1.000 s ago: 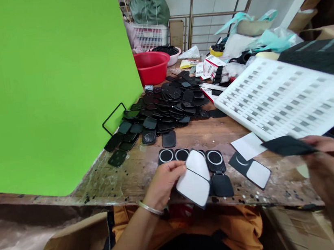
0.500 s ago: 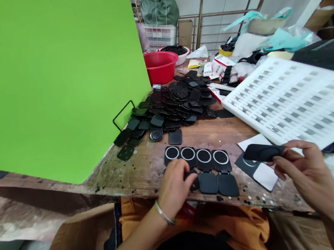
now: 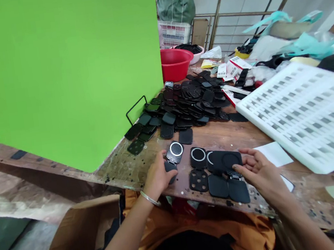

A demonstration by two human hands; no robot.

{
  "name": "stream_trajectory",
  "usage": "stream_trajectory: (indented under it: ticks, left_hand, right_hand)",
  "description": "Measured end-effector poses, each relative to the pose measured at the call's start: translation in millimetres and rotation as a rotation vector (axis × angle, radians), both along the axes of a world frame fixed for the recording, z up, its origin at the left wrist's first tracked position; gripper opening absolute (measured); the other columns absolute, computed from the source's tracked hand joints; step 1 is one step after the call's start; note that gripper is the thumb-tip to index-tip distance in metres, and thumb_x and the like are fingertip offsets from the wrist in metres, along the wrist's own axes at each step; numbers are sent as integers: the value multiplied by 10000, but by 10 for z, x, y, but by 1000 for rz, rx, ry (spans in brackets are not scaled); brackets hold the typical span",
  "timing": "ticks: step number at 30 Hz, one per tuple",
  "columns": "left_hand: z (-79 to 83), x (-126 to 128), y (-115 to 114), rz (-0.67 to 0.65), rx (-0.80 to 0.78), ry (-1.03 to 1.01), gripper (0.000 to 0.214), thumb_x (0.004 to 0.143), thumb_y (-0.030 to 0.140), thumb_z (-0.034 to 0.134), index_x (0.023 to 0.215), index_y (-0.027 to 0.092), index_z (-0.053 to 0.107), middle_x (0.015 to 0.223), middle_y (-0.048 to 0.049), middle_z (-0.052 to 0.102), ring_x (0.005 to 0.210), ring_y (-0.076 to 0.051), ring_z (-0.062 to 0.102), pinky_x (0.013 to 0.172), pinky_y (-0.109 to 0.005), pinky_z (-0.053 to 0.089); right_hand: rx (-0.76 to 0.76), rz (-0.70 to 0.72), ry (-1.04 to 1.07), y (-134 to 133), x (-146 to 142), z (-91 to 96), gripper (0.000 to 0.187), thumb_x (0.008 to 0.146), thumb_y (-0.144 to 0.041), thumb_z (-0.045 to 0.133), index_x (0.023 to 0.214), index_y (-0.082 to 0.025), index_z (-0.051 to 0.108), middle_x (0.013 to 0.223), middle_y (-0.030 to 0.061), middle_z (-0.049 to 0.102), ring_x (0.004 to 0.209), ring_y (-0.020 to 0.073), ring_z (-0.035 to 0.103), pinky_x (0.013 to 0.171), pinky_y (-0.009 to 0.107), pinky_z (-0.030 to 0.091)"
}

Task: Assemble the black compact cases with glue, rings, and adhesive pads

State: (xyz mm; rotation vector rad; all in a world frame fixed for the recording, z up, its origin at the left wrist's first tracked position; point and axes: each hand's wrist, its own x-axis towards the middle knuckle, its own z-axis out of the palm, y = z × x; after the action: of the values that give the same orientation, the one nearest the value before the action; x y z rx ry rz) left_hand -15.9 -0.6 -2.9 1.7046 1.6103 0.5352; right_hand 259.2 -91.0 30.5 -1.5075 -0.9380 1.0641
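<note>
Head view: the left hand [image 3: 157, 176] grips a hinged ringed unit [image 3: 176, 149] at the table's [image 3: 214, 133] front, and the right hand [image 3: 261, 171] grips a flat black sheet [image 3: 222, 160] over similar units [image 3: 218, 186]. Behind, a pink basin [image 3: 199, 57] holds black pieces [image 3: 189, 48] beside a red basin [image 3: 176, 70]; lettering on the red-and-white boxes [image 3: 239, 64] is illegible.

With the left hand [image 3: 157, 172] I have drawn one hinged black case [image 3: 175, 151] away from the left end of the row [image 3: 219, 185]; it now sits slanted, apart. With the right hand [image 3: 260, 170] I have carried the black card [image 3: 224, 160] from above the white paper [image 3: 274, 154] leftward, over the rightmost cases.
</note>
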Motion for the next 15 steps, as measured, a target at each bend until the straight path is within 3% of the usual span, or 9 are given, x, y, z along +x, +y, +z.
stream_trajectory:
  ticks: [3,5,9,12,15]
  left_hand:
    - [12,-167,105,11,-90,-163,572,697,223,675,1237,156,501,1013,-80,655,919,-248,619,829,-338,452]
    - [62,-239,115,8,-159,-277,430,750,335,626,1139,159,574,985,-61,665,881,-223,619,773,-297,462]
    - [210,-218,-7,-49,-362,-505,367,774,472,575,960,160,627,841,-28,671,717,-161,606,637,-236,453]
    - [282,-97,-142,-116,-534,-633,294,733,422,625,837,147,619,741,-26,661,621,-132,590,578,-221,454]
    - [301,25,-241,-173,-676,-719,283,702,371,656,851,131,636,744,-54,681,621,-146,622,612,-253,499]
  right_hand:
    - [-146,47,61,36,-73,-5,344,684,-413,776,835,-160,598,623,-27,515,501,51,407,421,153,266]
    - [-197,72,168,50,-122,15,321,701,-423,764,731,-161,583,574,-48,452,473,37,334,408,151,212]
    - [-199,152,366,79,-231,86,305,713,-387,769,666,-156,575,670,-21,520,586,66,435,521,166,360]
    - [-219,180,424,108,-317,132,282,688,-375,788,668,-156,612,702,-2,563,682,102,500,659,203,430]
    - [-259,199,454,129,-389,148,301,640,-401,812,674,-156,642,715,9,596,679,116,516,678,226,443]
